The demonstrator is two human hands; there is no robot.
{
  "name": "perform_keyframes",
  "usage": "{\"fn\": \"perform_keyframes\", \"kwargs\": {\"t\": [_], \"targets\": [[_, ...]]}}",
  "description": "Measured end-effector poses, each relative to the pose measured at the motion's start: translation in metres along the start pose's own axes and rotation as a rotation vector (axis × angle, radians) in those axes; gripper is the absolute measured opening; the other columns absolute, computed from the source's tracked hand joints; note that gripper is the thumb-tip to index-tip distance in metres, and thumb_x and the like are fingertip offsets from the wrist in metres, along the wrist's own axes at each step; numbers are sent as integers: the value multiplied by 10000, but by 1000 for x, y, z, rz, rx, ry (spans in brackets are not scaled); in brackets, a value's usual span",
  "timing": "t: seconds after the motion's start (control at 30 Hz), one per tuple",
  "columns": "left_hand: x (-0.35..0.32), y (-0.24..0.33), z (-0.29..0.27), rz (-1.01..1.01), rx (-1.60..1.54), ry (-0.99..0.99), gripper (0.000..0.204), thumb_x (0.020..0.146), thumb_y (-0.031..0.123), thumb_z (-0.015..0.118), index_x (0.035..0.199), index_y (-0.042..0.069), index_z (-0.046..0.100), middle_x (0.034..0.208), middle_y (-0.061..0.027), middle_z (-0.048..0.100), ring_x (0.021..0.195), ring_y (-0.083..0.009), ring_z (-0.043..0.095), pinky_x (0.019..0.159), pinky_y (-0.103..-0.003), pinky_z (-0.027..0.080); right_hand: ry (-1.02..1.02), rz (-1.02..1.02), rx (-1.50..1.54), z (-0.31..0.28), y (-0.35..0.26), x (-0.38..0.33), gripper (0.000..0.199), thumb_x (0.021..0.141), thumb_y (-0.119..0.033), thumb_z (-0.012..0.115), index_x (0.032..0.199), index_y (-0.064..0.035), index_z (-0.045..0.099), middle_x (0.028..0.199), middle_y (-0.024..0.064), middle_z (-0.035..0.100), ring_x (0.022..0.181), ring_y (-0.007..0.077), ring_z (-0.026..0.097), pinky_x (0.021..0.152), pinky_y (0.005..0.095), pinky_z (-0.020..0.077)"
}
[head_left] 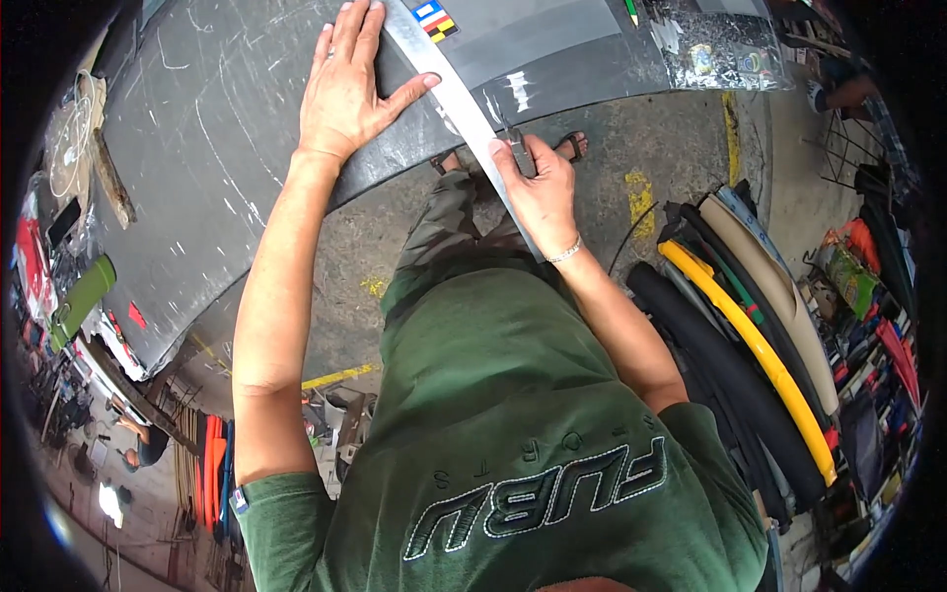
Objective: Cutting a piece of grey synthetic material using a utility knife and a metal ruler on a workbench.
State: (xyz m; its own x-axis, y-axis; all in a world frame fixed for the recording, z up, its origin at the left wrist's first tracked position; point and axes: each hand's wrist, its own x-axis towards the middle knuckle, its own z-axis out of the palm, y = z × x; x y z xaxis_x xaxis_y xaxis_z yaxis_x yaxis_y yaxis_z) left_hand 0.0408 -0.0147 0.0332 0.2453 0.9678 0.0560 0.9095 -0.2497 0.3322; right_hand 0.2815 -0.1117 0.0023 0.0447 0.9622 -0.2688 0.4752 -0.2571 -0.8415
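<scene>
My left hand [343, 104] lies flat on the dark grey worktable [187, 187], fingers stretched out. Its thumb rests on a long metal straightedge [456, 99], which slants across the table and sticks out past the near edge toward my body. My right hand [545, 197] is closed around a dark-handled utility knife [519, 150], just off the table edge beside the straightedge. The blade end points toward the table; its tip is hard to make out. Right of the straightedge lies a smooth grey sheet [552, 49], and a small sticker with coloured flags [435, 20] sits close by.
A green pencil [631, 12] and clear plastic [725, 54] lie at the far right of the table. Rolls of material, one a yellow roll [755, 345], stand to my right. At the left are a wooden stick [111, 178] and a green roll [84, 296]. Another person [146, 439] is at lower left.
</scene>
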Motion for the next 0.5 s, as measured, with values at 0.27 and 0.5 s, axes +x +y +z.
{"fn": "perform_keyframes", "kwargs": {"t": [0.27,0.5], "targets": [[-3,-11,19,61,61,117,1059,821,680,728,1528,-34,396,1620,-215,369,1533,-362,304,1263,-506,220,19,-15,38,-4,-9,-4,239,939,-238,766,953,-7,709,715,77,659,635,88,534,602,300,462],[-2,-9,18,61,52,127,1021,825,649,740,1517,-26,411,1601,-207,395,1517,-350,332,1255,-510,241,-44,127,186,-4,-3,1,246,950,-257,772,944,-16,723,705,-44,612,675,33,503,605,249,432]]}}
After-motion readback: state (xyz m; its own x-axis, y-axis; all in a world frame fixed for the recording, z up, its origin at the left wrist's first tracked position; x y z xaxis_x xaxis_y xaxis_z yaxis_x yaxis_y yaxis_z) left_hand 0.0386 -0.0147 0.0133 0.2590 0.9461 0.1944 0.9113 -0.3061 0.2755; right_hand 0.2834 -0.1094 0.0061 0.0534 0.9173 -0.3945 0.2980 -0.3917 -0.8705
